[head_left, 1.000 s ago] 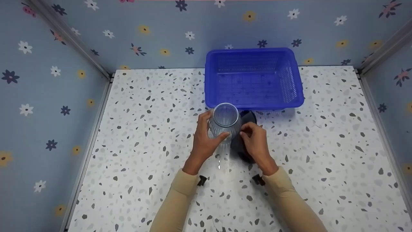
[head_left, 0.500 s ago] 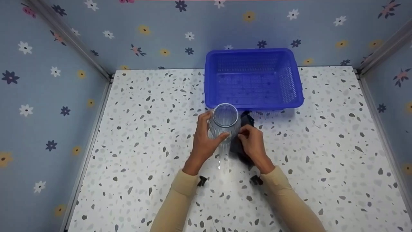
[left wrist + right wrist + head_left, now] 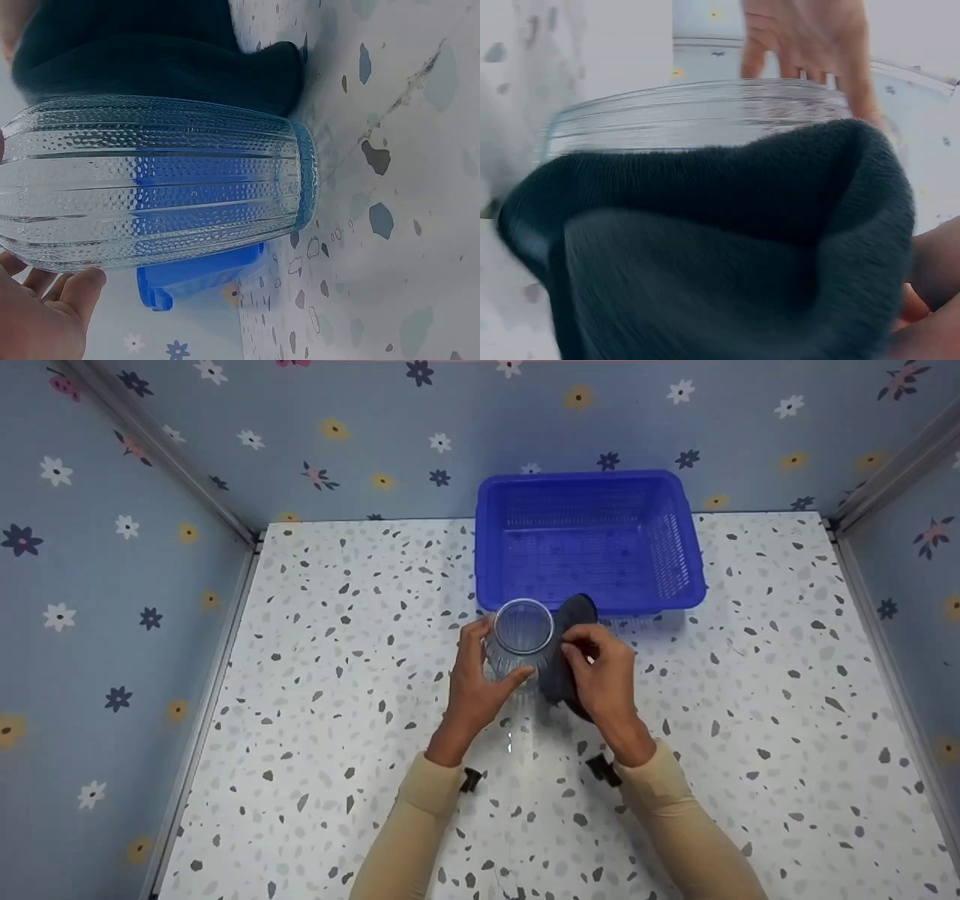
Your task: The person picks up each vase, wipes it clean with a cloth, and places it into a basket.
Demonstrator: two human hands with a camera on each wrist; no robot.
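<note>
The left hand (image 3: 478,684) is gripping the jar (image 3: 523,645) on the tabletop (image 3: 337,645), at the basket's (image 3: 486,544) seven o'clock; the right hand (image 3: 609,671) is pinching the cloth (image 3: 556,679) at the jar's three o'clock. Apparently, the outside is being wiped; the next move is likely calling for turning the jar. The left wrist view is showing dimpled glass that the head view is not resolving.

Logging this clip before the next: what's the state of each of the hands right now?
Left hand: holding the glass jar between thumb and fingers.
Right hand: holding the dark cloth, pinched at the jar's side.
</note>
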